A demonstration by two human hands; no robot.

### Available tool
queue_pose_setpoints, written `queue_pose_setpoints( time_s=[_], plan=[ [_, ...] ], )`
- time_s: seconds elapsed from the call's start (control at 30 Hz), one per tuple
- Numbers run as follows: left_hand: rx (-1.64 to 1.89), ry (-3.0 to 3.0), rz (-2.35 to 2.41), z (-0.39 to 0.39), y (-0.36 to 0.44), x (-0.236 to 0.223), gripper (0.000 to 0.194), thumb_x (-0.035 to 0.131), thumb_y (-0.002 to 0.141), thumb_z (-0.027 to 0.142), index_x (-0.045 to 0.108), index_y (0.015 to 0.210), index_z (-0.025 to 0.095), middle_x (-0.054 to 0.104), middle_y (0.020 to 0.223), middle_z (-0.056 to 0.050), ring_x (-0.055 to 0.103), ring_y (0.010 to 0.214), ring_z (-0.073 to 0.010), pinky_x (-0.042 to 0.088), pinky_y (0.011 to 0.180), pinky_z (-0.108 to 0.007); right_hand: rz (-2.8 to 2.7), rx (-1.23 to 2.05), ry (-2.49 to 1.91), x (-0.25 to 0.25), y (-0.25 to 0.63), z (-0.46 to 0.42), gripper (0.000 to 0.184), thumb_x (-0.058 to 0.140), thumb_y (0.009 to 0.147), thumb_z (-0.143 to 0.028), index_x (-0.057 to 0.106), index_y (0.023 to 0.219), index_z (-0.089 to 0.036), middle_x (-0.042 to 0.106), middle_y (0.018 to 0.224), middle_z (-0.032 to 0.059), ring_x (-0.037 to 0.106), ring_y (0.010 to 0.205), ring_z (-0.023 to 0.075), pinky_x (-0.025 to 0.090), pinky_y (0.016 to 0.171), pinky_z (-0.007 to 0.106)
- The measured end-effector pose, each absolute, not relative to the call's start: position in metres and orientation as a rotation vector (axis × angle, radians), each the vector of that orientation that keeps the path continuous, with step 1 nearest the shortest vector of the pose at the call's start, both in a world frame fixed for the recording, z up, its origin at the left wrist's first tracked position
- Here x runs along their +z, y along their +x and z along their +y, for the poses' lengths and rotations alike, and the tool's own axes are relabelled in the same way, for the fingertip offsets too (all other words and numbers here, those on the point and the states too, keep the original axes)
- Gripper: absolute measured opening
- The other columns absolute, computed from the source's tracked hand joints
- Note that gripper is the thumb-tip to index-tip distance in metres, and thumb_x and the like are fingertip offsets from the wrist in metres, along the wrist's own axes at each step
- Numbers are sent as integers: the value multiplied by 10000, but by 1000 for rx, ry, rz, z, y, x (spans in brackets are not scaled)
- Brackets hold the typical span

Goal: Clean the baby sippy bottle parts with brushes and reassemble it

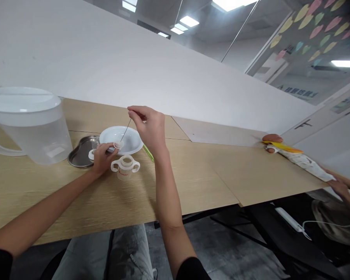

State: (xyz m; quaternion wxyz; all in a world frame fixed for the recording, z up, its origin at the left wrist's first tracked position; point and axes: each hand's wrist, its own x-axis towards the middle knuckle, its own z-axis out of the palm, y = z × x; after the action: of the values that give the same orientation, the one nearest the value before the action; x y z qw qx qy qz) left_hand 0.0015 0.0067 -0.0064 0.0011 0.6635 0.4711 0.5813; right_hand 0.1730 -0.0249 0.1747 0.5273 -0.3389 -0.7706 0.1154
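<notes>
My left hand (103,157) pinches a small translucent round piece (118,145) over the near rim of a white bowl (105,136). My right hand (148,126) is raised above the bowl, thumb and fingertips closed on a thin rod (126,129). The rod slants down, and its lower end meets the round piece. Its tip is too small to make out. Just in front of the bowl, a clear two-handled baby bottle (124,173) stands upright with no lid. A small white part (91,154) lies by a metal kidney dish (78,154), partly behind my left hand.
A large lidded plastic pitcher (37,136) stands at the left. A green item (148,153) lies right of the bowl, partly behind my right arm. At the far right, another person's hand (340,188) is by a doll-like bundle (303,163). A white wall (105,70) backs the table.
</notes>
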Motion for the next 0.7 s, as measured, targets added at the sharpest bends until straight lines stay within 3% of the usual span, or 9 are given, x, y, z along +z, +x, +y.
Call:
queue_pose_setpoints(
  time_s=[0.27,0.5,0.7],
  plan=[
    [1834,2097,1469,7,0,-6,181,586,810,362,681,844,212,736,855,-51,659,801,-214,482,809,-375,-1792,233,-836,173,176,-19,227,507,960,-281,718,1032,-239,707,991,15,649,1010,182,493,960,359],
    [1822,2116,1470,7,0,-6,174,577,825,351,677,855,212,735,860,-53,666,812,-217,471,830,-376,-1888,131,-923,179,171,-28,211,531,933,-188,740,959,-199,722,923,22,662,872,155,498,843,291],
    [1791,2124,1515,8,0,-6,216,546,852,374,674,880,203,730,865,-52,662,831,-220,465,838,-375,-2072,93,-979,185,167,-45,220,531,913,-160,745,862,-175,698,842,29,614,794,137,430,741,248]
  ],
)
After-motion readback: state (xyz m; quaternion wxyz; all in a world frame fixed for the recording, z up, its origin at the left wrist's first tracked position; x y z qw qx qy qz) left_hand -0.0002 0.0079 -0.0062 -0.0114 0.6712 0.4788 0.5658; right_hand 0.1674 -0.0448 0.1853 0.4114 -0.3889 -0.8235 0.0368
